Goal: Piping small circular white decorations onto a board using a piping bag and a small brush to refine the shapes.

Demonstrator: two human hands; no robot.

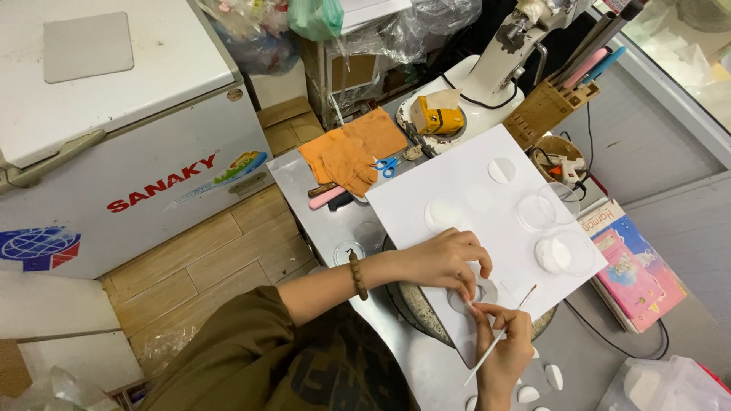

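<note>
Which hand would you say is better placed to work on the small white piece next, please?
Probably the right hand: it grips the thin brush beside the small white piece, while the left hand presses that piece onto the white sheet.

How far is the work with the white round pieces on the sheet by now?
Done, it seems: several round pieces lie apart on the white sheet. In hand: the left hand presses one piece down; the right hand holds a thin brush. Left: more pieces wait beside the sheet's lower edge.
</note>
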